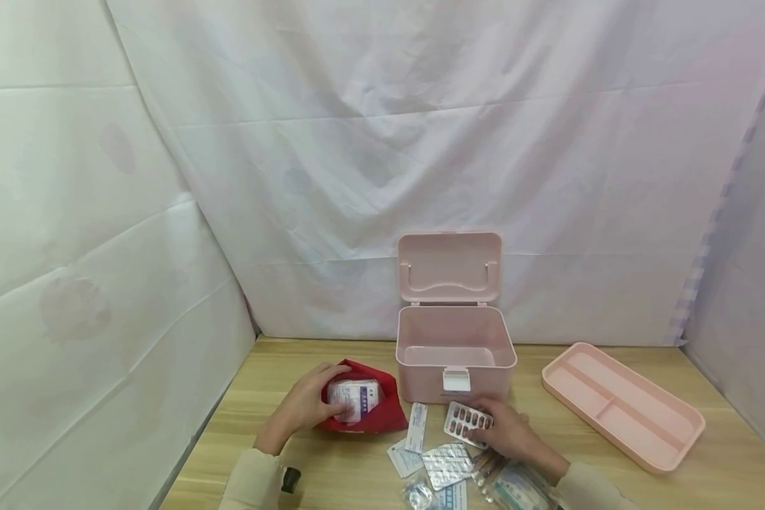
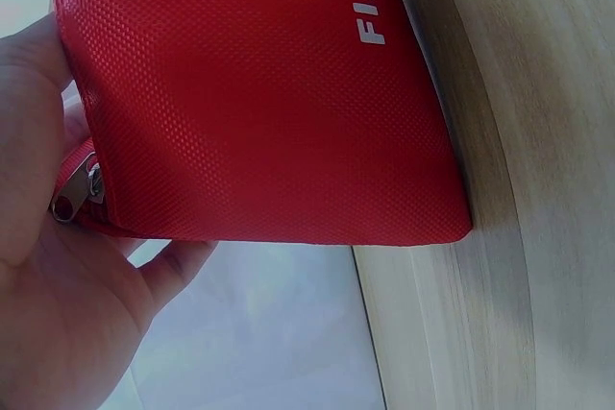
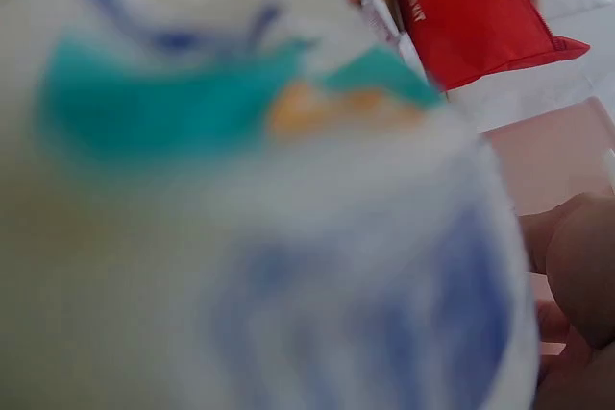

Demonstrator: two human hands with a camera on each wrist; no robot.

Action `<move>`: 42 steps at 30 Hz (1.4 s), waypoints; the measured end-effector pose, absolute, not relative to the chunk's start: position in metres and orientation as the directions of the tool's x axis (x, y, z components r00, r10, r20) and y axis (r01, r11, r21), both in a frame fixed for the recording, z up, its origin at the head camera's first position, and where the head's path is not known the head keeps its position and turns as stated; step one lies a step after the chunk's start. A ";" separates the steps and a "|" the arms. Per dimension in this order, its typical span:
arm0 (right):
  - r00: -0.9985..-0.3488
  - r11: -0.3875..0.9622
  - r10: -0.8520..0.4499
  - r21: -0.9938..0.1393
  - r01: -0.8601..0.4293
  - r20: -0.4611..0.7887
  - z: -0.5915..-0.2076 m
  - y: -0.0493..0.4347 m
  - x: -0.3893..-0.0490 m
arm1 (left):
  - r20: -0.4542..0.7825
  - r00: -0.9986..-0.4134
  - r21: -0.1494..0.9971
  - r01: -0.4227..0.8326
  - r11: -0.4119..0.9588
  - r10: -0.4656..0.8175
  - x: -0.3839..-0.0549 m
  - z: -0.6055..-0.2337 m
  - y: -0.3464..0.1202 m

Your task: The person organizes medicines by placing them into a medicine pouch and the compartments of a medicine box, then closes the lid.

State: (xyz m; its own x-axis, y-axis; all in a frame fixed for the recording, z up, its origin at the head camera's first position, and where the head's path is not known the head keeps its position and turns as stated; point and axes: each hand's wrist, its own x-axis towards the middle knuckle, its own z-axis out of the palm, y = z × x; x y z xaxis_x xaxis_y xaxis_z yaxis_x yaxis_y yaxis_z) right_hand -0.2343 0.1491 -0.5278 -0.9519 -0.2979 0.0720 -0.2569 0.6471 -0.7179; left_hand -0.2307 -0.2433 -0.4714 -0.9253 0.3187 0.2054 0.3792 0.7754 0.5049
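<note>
My left hand point(image 1: 307, 400) grips the rim of a red first aid pouch point(image 1: 389, 412), holding its mouth open. Inside it is a stack of white packets point(image 1: 357, 398) with blue print. The left wrist view has the pouch point(image 2: 259, 112) upright over the wood, its zipper pull beside my palm. Right of it, my right hand point(image 1: 511, 431) pinches a blister pack of dark red capsules point(image 1: 462, 420) by its edges, in front of the pink box. In the right wrist view a blurred printed packet point(image 3: 288, 237) fills much of the frame and hides part of that hand.
The pink box point(image 1: 421, 382) stands with its lid point(image 1: 449, 265) raised against the curtain. A pink divided tray point(image 1: 644, 414) lies at the right. Near the front are a silver blister pack point(image 1: 448, 464), a narrow white packet point(image 1: 416, 427), cotton swabs point(image 1: 488, 467) and a clear-wrapped packet point(image 1: 519, 489).
</note>
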 end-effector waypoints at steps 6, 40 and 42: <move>-0.960 0.695 -0.266 -0.673 -0.253 0.087 -0.528 0.148 -0.236 | 0.203 -0.927 0.505 0.374 0.777 0.314 -0.230 -0.469 -0.244; -0.831 0.600 -0.552 -0.662 -0.449 0.064 -0.502 0.077 -0.228 | 0.204 -0.923 0.497 0.384 0.778 0.325 -0.231 -0.471 -0.243; -0.844 0.629 -0.534 -0.650 -0.426 0.037 -0.503 0.070 -0.229 | 0.206 -0.923 0.499 0.384 0.777 0.324 -0.231 -0.472 -0.243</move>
